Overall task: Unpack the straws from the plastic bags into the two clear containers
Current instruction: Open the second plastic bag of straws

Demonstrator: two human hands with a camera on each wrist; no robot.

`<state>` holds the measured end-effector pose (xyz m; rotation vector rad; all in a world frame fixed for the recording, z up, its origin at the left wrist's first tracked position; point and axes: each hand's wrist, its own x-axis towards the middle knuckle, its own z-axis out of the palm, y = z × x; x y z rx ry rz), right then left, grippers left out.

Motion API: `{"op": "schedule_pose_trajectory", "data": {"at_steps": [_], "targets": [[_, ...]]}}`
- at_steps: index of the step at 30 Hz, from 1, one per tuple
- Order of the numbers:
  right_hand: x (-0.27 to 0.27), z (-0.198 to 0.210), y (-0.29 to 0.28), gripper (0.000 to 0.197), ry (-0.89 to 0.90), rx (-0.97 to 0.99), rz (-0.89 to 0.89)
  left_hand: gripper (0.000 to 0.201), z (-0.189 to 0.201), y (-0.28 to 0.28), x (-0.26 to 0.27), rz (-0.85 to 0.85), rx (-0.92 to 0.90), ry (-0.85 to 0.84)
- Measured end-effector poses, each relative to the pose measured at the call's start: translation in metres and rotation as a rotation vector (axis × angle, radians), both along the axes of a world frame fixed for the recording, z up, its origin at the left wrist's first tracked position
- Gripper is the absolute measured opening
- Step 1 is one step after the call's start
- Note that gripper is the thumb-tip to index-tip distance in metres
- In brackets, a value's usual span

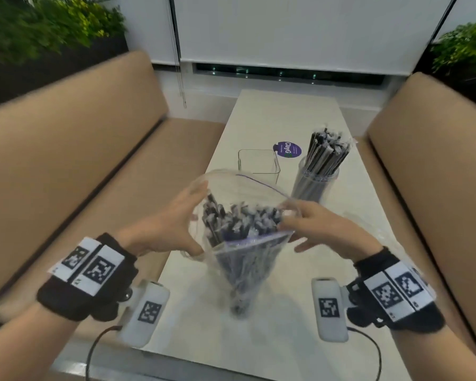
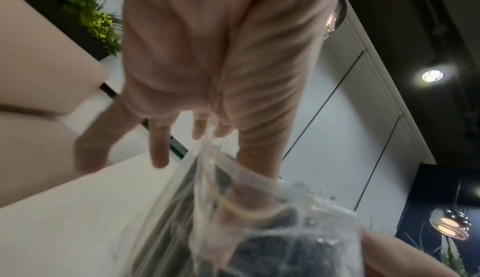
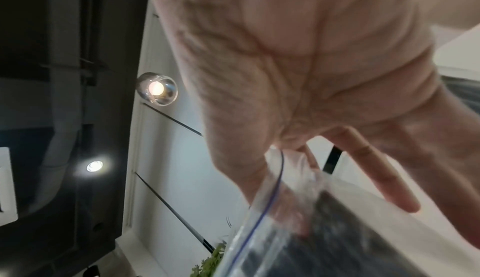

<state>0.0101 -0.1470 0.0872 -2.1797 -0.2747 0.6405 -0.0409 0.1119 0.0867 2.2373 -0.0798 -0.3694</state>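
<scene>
A clear zip bag (image 1: pixel 248 259) full of black wrapped straws (image 1: pixel 239 218) stands upright on the white table (image 1: pixel 272 339), its mouth pulled wide. My left hand (image 1: pixel 173 221) pinches the bag's left rim, thumb inside the plastic (image 2: pixel 259 230) in the left wrist view. My right hand (image 1: pixel 311 224) pinches the right rim (image 3: pixel 270 199), the other fingers spread. Behind the bag stands an empty square clear container (image 1: pixel 259 163). To its right a round clear container (image 1: pixel 315 185) holds a bundle of straws (image 1: pixel 327 149).
A purple round sticker (image 1: pixel 287 149) lies on the table between the containers. Crumpled clear plastic (image 1: pixel 382 229) lies at the table's right edge. Tan sofas (image 1: pixel 66 174) (image 1: pixel 437 174) flank the narrow table; a window blind (image 1: pixel 300 28) closes the far end.
</scene>
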Motion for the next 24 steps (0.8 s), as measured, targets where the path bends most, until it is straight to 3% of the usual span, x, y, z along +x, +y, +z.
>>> {"op": "schedule_pose_trajectory", "data": {"at_steps": [3,6,9,13,16,19,21,24], "targets": [[-0.010,-0.010,0.010,0.018,0.004,0.072,0.058,0.121,-0.015,-0.012,0.000,-0.034,-0.240,0.081],[-0.010,-0.015,0.008,0.019,-0.190,0.145,-0.092,0.123,-0.017,-0.016,-0.002,0.010,-0.475,0.128],[-0.005,-0.021,-0.003,0.014,-0.265,0.443,-0.298,0.121,-0.012,-0.005,-0.005,-0.008,-0.403,0.091],[-0.014,-0.031,0.012,0.019,-0.148,0.669,-0.440,0.138,-0.019,-0.015,-0.013,-0.127,-0.157,0.008],[-0.025,-0.041,0.029,0.028,-0.087,0.631,-0.357,0.142,-0.035,-0.026,-0.010,-0.125,-0.070,-0.086],[-0.029,-0.037,0.019,0.030,-0.124,0.603,-0.361,0.126,-0.045,-0.017,-0.011,-0.047,-0.058,-0.142],[-0.034,-0.032,0.005,0.027,-0.145,0.474,-0.377,0.112,-0.042,-0.011,-0.016,0.032,-0.067,-0.185],[-0.053,-0.032,-0.002,0.032,0.164,0.308,-0.242,0.103,-0.043,-0.010,-0.016,0.198,-0.156,-0.216]]}}
